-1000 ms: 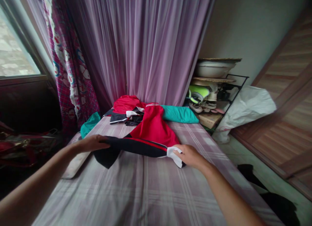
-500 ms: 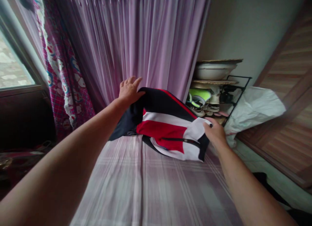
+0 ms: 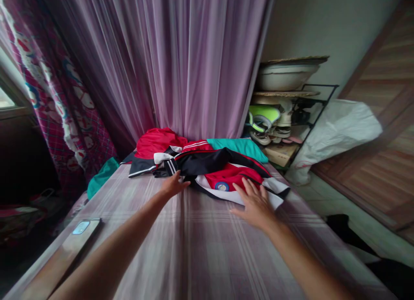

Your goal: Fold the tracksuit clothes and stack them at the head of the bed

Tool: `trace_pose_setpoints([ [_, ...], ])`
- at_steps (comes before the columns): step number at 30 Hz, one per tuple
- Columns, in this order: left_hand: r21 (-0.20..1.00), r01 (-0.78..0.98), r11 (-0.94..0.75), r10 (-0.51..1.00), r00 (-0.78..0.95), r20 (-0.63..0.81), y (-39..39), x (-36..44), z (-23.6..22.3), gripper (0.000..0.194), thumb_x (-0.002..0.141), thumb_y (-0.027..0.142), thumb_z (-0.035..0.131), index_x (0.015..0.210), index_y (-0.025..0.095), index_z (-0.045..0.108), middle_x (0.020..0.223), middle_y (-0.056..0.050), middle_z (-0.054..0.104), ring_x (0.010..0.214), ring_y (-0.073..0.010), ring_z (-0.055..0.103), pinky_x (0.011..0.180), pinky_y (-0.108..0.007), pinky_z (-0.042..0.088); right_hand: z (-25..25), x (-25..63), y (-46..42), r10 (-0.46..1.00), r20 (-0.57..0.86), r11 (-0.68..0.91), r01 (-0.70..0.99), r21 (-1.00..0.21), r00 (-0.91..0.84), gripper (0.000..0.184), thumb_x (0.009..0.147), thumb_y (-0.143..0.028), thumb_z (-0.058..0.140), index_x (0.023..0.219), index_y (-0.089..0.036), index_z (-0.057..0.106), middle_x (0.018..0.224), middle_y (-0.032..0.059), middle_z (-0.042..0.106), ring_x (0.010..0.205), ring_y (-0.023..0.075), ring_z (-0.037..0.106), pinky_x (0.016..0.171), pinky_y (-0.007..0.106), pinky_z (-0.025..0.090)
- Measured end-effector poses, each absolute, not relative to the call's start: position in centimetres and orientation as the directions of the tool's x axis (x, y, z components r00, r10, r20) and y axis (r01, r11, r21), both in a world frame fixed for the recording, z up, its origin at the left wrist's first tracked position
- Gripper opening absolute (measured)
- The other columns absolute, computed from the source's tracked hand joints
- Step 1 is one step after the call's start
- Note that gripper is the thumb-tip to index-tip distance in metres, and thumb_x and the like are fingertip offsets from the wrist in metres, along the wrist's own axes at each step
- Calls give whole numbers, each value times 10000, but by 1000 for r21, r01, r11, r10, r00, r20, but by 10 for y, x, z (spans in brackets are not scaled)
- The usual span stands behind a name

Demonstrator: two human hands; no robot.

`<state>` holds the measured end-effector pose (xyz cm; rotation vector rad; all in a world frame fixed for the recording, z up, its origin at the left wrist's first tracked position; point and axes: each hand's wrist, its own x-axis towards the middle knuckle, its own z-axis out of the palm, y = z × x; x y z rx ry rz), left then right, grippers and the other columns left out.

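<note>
Black, red and white jacket [image 3: 207, 163] lies on checked sheet [image 3: 210, 257], before teal cloth [image 3: 237, 148]. Round blue-rimmed badge [image 3: 221, 186] on red panel [image 3: 234, 173]; marks too small to read. Right hand [image 3: 255, 205] splayed over panel, beside badge, grip loose. Left hand [image 3: 173, 186] at striped edge [image 3: 171, 165]; cannot tell whether grip pinches fabric.

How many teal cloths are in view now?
2. One teal cloth lies behind the jacket, toward the right; the second teal cloth is at the left edge of the sheet. Others could be hidden under the jacket.
</note>
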<state>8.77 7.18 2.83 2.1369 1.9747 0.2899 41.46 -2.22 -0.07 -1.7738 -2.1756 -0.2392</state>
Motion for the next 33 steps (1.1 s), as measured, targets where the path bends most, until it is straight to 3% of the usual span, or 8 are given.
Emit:
trace_pose_setpoints([
  [4,339,940,-47,999,46,12,78,107,12,595,891,380,592,1436,192,444,1152,-114,737,1077,-271,684,838,-349,526,5,407,-10,931,303,209,978,18,-204,430,905,-264,539,1331,-281,596,1450,153,542,1335,324,478,1120,647,175],
  [8,329,944,-30,1000,25,19,70,107,9,419,916,245,505,1329,217,570,1128,-111,740,1045,-272,690,840,-362,520,16,410,6,945,281,173,985,-6,-164,371,943,-189,439,1247,-246,643,1352,138,629,1213,281,584,1127,611,201],
  [12,281,957,-76,995,54,85,50,98,14,616,868,280,598,1458,194,446,1359,-184,604,1256,-320,568,999,-431,460,23,403,11,942,329,72,997,10,-71,559,908,-233,513,1463,-203,457,1402,199,570,1187,320,588,1000,517,372],
  [16,94,953,-288,942,264,209,37,100,18,901,772,279,729,1551,261,276,1615,-177,293,1473,-351,295,1138,-515,321,40,393,3,975,184,124,992,13,-124,408,960,-193,376,1239,-264,664,1024,115,756,1003,267,659,912,440,396],
  [21,38,940,-340,917,322,234,38,110,25,796,826,277,683,1537,266,325,1626,-153,280,1497,-342,245,1178,-573,237,64,412,-29,892,311,376,920,-107,-328,376,964,-227,379,1156,-272,700,1092,61,754,1015,213,656,977,382,381],
  [26,135,865,-484,867,452,212,34,106,38,358,940,174,454,1235,276,630,1429,-80,582,1368,-255,481,1189,-522,253,65,466,-57,863,379,429,882,-196,-335,377,930,-264,408,1126,-268,729,1071,59,766,1003,231,678,1010,412,406],
  [29,216,800,-559,827,523,205,18,88,55,291,966,220,399,1148,244,625,1196,-69,704,1164,-208,625,1122,-409,371,63,482,-62,891,354,371,904,-211,-283,380,909,-273,416,1098,-274,746,1071,65,769,994,248,683,977,433,439],
  [33,286,790,-542,839,528,131,-32,51,92,345,1002,377,277,1055,238,589,843,-20,687,796,-170,651,801,-280,502,67,469,-70,905,242,414,858,-304,-350,366,881,-267,433,1042,-263,762,1016,57,777,948,244,684,894,393,484],
])
